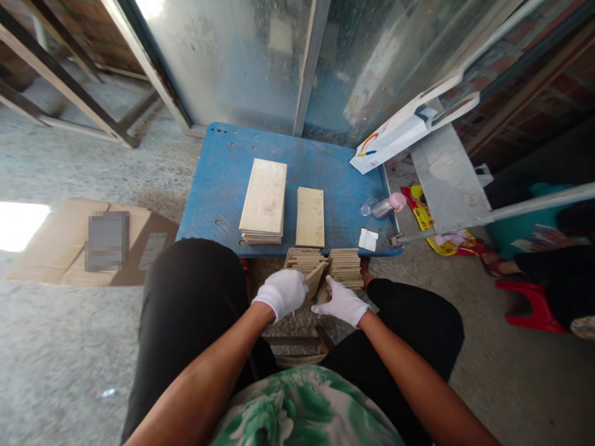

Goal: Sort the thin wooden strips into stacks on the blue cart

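My left hand (282,292), in a white glove, is closed on the edge of a thin wooden board (315,278) held tilted between my knees. My right hand (341,301), also gloved in white, is beside the board with its thumb and fingers apart; whether it touches the board is hard to see. Just beyond my hands are a left stack of thin boards (302,258) and a right stack of boards (344,266), edges toward me. On the blue table lie a tall pile of larger boards (264,195) and a smaller pile of boards (310,217).
The blue table (223,167) stands against a glass door. On its right are a white paper bag (390,145), a metal flask with a pink lid (383,209) and a white paper scrap (368,239). Flattened cardboard (51,248) lies left; a red stool (530,306) and another person are right.
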The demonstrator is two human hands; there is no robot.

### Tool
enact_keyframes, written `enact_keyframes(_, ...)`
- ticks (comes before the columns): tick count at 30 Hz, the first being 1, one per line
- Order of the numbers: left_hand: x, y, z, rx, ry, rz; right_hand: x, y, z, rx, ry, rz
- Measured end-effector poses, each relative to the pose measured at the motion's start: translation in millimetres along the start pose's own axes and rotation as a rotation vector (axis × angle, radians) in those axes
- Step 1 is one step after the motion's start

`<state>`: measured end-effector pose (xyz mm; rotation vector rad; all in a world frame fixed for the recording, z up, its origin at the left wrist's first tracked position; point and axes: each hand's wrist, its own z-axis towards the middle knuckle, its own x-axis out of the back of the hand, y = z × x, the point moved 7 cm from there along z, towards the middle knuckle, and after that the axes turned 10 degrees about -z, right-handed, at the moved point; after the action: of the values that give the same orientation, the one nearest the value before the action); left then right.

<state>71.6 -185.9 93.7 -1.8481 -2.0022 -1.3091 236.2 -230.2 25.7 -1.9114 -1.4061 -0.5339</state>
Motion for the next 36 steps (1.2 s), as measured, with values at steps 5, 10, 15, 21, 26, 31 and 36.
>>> enact_keyframes(5,41.3,-5,-20,-0.025,0.139,-0.192,11,-28,-15,0.003,0.124,0.028)
enact_keyframes(10,51.5,-15,-33,-0.051,0.128,-0.464,27,-49,-24,0.001,0.314,0.0)
enact_keyframes(15,48.6,-22,-38,-0.107,0.047,-0.712,36,-70,-41,0.085,0.454,-0.074)
enact_keyframes(21,59.9,-21,-53,-0.108,-0.043,-0.91,43,-83,-52,0.107,0.493,-0.074)
enact_keyframes(26,75.4,-16,-68,-0.141,-0.058,-0.931,53,-88,-52,0.195,0.513,-0.139)
enact_keyframes(31,73.8,-17,-67,-0.186,-0.083,-0.939,55,-95,-57,0.245,0.599,-0.201)
enact_keyframes(36,67.8,-25,-50,-0.085,0.005,-1.037,54,-97,-53,0.175,0.611,-0.155)
